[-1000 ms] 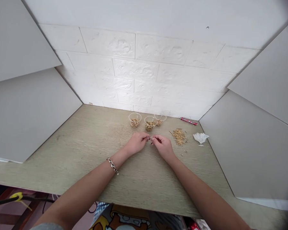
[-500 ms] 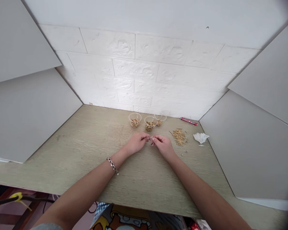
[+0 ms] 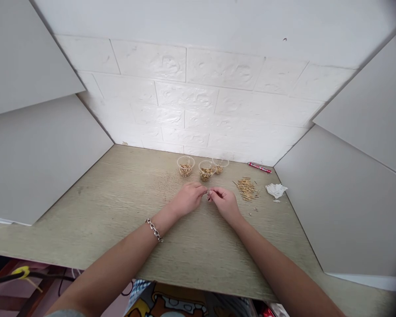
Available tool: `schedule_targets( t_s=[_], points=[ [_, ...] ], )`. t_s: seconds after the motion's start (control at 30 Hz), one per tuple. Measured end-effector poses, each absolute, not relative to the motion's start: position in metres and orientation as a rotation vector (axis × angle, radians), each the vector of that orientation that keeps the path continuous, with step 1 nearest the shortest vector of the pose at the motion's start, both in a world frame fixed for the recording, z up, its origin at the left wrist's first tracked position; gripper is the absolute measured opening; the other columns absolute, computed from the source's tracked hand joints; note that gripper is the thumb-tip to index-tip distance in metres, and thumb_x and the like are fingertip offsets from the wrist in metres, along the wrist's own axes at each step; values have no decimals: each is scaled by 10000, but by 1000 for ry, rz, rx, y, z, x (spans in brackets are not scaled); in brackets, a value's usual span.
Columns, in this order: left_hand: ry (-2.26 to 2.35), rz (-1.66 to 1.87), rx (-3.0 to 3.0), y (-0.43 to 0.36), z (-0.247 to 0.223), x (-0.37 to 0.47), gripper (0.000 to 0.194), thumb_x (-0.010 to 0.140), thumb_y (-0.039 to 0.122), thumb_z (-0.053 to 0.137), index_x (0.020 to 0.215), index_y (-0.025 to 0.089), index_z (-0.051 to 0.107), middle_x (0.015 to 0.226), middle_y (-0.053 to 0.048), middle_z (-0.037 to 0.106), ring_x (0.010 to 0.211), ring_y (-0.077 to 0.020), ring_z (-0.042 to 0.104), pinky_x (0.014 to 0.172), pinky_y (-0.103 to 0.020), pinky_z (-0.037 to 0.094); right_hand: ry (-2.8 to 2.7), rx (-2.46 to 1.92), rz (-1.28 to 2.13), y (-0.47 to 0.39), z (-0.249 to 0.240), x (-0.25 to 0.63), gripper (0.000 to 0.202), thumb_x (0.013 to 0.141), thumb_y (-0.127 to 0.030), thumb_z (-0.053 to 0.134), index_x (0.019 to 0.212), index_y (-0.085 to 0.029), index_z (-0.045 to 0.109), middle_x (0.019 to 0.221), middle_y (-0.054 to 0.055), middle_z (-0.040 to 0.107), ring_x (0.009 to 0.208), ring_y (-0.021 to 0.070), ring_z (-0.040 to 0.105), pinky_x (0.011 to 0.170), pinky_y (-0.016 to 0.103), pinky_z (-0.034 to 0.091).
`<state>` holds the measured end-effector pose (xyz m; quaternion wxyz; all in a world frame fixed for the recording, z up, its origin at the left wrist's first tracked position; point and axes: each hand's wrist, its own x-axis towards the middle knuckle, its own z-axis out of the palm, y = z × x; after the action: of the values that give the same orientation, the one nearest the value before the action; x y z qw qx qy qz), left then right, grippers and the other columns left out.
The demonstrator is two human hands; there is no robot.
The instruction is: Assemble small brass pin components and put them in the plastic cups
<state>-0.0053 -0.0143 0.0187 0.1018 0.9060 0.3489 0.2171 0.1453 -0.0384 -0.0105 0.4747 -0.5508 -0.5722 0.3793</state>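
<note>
Fingertip to fingertip, my two hands meet over the middle of the table. My right hand (image 3: pixel 224 203) is closed in a pinch on a small, thin brass pin, of which only a sliver shows between the hands. My left hand (image 3: pixel 188 198) is closed too, thumb and fingers pressed together at the pin's left end; what lies inside that pinch is hidden. Just beyond the hands stand clear plastic cups, a left cup (image 3: pixel 185 167), a middle cup (image 3: pixel 206 171) and a back cup (image 3: pixel 220 165), with small brass pieces inside. To the right lies a pile of brass pins (image 3: pixel 247 189).
A red tube-like packet (image 3: pixel 259 167) lies near the wall. Crumpled white tissue (image 3: pixel 276 190) sits by the right panel (image 3: pixel 356 207). Tiny brass bits (image 3: pixel 166 182) are scattered left of the cups. A white brick-pattern wall (image 3: pixel 185 101) closes off the table's back.
My left hand has turned slightly, its back now facing up more and its fingers covering more of the pin. My right hand stays nearly still. Cups and pile are unmoved.
</note>
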Motion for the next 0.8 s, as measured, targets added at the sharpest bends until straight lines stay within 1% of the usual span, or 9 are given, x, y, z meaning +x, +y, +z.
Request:
schedule_targets(
  t_s=[0.17, 0.33, 0.5, 0.63, 0.8],
  points=[
    [1010, 691, 2559, -17, 19, -3, 238, 816, 155, 348, 859, 163, 583, 804, -46, 588, 783, -134, 515, 726, -241, 400, -1373, -1327, 972, -35, -15, 146, 201, 697, -331, 494, 730, -164, 601, 606, 22, 607, 565, 137, 549, 585, 256, 447],
    [1004, 748, 2418, -13, 17, -3, 242, 823, 167, 348, 797, 157, 588, 818, -35, 604, 777, -122, 521, 714, -222, 401, -1333, -1273, 977, -36, -14, 145, 205, 703, -338, 498, 756, -159, 582, 632, 21, 603, 589, 135, 555, 607, 261, 451],
    [1043, 743, 2383, -10, 15, -4, 225, 816, 175, 366, 812, 158, 590, 801, -30, 609, 745, -118, 527, 707, -222, 400, -1332, -1250, 958, -39, -10, 144, 193, 707, -330, 497, 751, -159, 573, 649, 19, 595, 587, 130, 550, 606, 259, 445],
    [1043, 745, 2390, -9, 15, -4, 225, 816, 177, 365, 837, 161, 589, 801, -31, 607, 756, -121, 526, 700, -223, 399, -1371, -1296, 904, -41, -8, 143, 193, 719, -321, 482, 754, -160, 582, 621, 13, 591, 589, 131, 548, 610, 254, 437],
    [1025, 735, 2410, -10, 15, -3, 234, 821, 182, 354, 820, 163, 588, 784, -29, 601, 757, -122, 522, 698, -225, 398, -1428, -1335, 768, -44, -6, 142, 192, 732, -312, 466, 760, -170, 592, 639, 21, 596, 600, 137, 545, 611, 256, 434]
  ],
)
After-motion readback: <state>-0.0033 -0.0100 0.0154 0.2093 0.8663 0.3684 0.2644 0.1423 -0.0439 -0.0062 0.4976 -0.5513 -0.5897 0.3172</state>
